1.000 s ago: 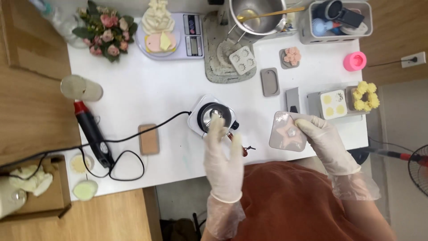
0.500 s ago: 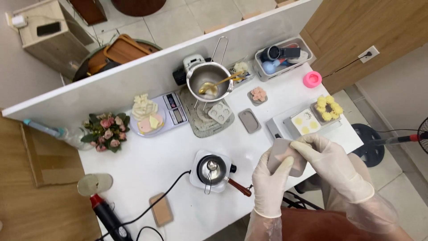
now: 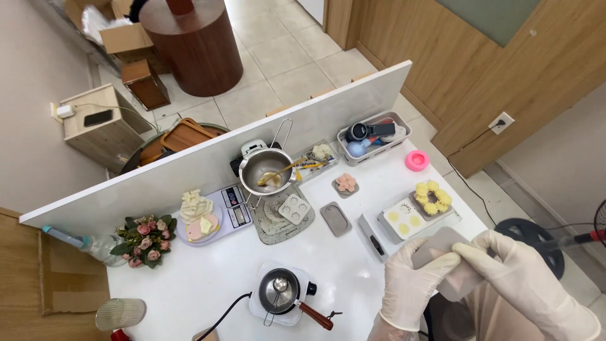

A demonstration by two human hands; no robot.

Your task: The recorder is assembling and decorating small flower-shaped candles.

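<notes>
Head view, from above a white worktable [image 3: 189, 284].

— What do the hands hold?

— Both gloved hands, at about five o'clock in the frame, are clamped together on a grey silicone mould [image 3: 445, 249]. The left hand [image 3: 413, 287] grips its near edge, thumb on top; the right hand [image 3: 527, 281] closes over the far side. The mould sits off the table's edge, above the person's lap.

— And around it?

— At twelve o'clock from the hands, a tray of yellow flower shapes [image 3: 432, 197]. At nine o'clock, a small pot with a wooden handle [image 3: 281, 292] on a white base. Farther up, a steel bowl [image 3: 265, 172] and a scale [image 3: 218, 215].

— What could go wrong?

— Judging by the grip, flexing the mould over open space could let a piece drop to the floor; slick gloves might slip.
</notes>
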